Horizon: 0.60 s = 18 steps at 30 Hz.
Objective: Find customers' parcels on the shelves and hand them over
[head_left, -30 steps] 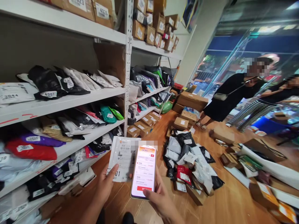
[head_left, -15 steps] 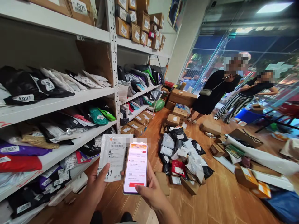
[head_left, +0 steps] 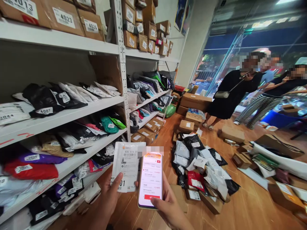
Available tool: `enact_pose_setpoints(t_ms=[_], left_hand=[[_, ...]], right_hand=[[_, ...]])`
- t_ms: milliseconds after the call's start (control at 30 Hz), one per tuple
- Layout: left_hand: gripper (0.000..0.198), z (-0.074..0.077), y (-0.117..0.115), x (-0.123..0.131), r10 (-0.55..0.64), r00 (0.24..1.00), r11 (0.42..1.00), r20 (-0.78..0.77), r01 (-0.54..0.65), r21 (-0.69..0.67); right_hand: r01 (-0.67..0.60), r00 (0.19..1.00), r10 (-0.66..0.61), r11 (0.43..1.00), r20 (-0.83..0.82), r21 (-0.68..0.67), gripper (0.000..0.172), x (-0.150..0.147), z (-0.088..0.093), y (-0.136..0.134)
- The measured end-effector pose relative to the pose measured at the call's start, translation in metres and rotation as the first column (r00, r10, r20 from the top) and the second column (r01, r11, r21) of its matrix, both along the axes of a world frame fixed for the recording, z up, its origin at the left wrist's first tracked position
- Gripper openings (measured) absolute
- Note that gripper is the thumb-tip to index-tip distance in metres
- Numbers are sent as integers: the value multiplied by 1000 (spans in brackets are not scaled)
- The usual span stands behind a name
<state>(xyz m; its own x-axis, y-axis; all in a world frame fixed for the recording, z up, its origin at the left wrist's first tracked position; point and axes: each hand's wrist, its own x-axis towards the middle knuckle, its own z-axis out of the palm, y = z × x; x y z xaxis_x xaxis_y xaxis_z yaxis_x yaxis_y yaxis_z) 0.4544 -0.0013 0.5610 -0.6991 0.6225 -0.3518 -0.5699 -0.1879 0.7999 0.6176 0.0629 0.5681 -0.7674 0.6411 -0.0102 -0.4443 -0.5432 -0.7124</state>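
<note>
Since the preceding frame, the head view has turned slightly left, bringing more of the shelving (head_left: 122,68) into sight, and a person in a light-blue top (head_left: 268,76) now shows behind the two bystanders; both hands retain the same holds. The left hand (head_left: 108,198) grips a flat white packet (head_left: 128,167) at its lower left corner, thumb on the labelled face; the fingers behind it are hidden. The packet is held up in front of the body, label facing the camera. The right hand (head_left: 171,206) holds a lit phone (head_left: 151,182) upright, palm along the right edge and one fingertip showing at the left edge. The right thumb lies over the red button on the screen; whether it presses cannot be told. The phone overlaps the packet's right edge in view; contact between them cannot be determined. Shelving at the left carries labelled cardboard boxes (head_left: 64,18) on the upper level and bagged parcels below, including a black bag (head_left: 39,94). Beyond the phone, to its right, a heap of parcels (head_left: 183,148), with one red parcel (head_left: 195,179), lies on the wooden floor (head_left: 194,220).
</note>
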Motion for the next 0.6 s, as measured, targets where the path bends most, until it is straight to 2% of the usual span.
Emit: enact_pose_setpoints(t_ms=[133,233,600], left_hand=[[49,-1,-2,-1,-42,999,999,-23,43,30],[50,-1,-2,-1,-69,997,997,-29,70,34],[64,7,7,-1,9,1000,1000,-30,-9,9]], right_hand=[[-1,1000,2,1000,27,-15,111,2,2,2],[8,999,-8,1000,32,-22,110,1,6,4],[2,1000,-1,999,25,-39,103,0,13,2]])
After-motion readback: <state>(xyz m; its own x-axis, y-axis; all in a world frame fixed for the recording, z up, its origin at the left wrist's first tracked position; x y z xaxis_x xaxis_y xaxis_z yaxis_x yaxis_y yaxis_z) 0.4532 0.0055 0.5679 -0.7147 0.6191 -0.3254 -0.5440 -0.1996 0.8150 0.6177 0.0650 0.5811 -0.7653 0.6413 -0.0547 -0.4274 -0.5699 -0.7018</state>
